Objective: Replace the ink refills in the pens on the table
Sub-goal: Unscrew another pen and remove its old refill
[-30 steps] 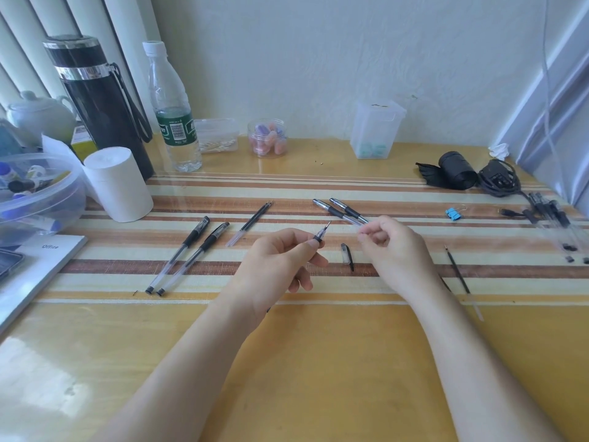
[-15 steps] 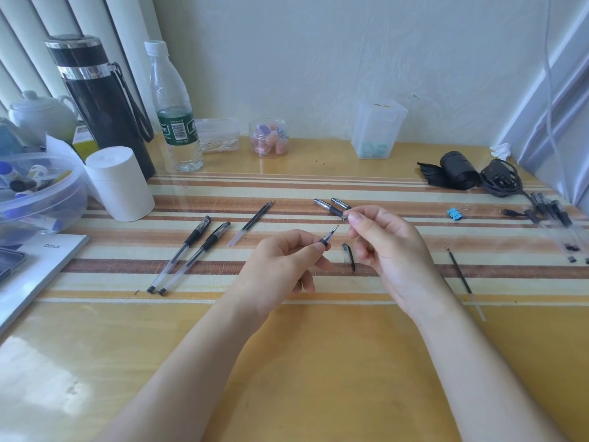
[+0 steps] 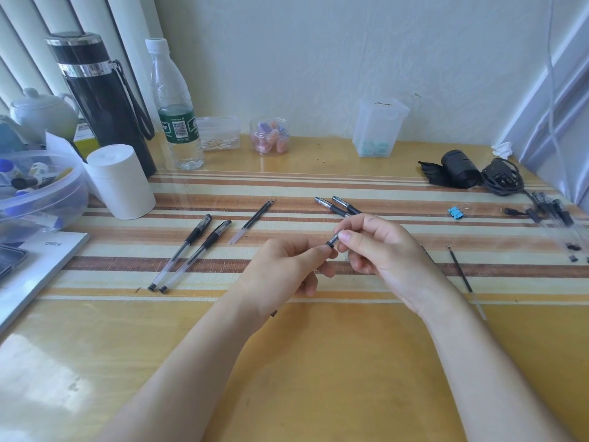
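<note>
Two hands meet above the middle of the surface (image 3: 318,362), both on one pen (image 3: 332,241).

Left hand (image 3: 283,266): fingers curled round the barrel, thumb and forefinger closing just behind the black collar. Most of the barrel is hidden in the palm.

Right hand (image 3: 382,250): thumb and forefinger pinch the clear front section that stands out of the left hand's grip; the other fingers curl loosely beneath.

The pen is held off the surface, tilted up toward the right.

On the striped mat:
- a pair of pens (image 3: 194,236) side by side, left of the hands;
- spare refills (image 3: 251,221) just right of that pair;
- two more pens (image 3: 328,205) behind the right hand;
- a loose refill (image 3: 459,267) to the right.
</note>
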